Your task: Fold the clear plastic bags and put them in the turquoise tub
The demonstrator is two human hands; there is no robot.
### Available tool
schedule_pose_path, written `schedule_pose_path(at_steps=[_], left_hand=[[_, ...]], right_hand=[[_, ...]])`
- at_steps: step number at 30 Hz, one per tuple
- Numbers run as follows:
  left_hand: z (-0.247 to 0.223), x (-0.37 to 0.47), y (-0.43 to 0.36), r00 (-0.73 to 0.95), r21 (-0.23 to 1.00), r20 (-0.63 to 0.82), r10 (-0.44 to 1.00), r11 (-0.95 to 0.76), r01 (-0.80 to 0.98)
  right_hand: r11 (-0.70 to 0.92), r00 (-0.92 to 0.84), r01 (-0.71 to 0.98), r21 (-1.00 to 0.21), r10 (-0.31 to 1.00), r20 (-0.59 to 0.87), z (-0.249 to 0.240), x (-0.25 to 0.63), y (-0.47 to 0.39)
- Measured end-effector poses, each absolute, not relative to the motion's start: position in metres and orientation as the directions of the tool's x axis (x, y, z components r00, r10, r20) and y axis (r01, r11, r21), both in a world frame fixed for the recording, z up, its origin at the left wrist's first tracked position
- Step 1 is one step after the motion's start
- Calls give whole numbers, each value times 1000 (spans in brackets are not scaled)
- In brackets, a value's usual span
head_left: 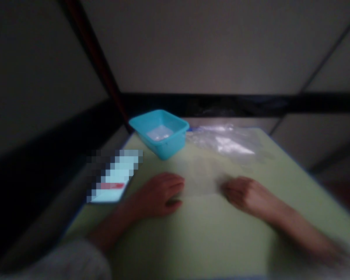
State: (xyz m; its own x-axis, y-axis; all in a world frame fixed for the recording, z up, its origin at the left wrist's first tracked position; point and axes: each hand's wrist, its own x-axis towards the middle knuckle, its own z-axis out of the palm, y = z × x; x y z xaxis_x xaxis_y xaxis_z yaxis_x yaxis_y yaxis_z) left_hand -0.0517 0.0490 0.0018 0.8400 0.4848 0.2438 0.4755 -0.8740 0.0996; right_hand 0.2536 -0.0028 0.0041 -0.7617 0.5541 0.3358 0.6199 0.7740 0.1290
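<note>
A thin, see-through plastic piece lies flat on the light green table between my two hands. My left hand rests at its left edge, with the thumb apart from the fingers and nothing visible between them. At the right side of the plastic is my right hand, its fingers bent down and smeared by motion, so whether they hold anything is hidden.
A turquoise basket with whitish pieces inside stands at the back left. Shiny clear plastic bags lie at the back right. Left of my left hand is a lit, pixelated screen. Walls rise behind the table.
</note>
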Motion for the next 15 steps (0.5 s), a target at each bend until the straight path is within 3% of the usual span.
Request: schedule_pose_path(at_steps=[6,15], left_hand=[[2,-51,49,841,97,238,487,-873,478],[1,-50,49,832,87,274,482,-874,478]], right_hand=[[777,-715,629,-40,597,363,3,258,-3],[787,-715,616,29,543,440,-8,261,5]])
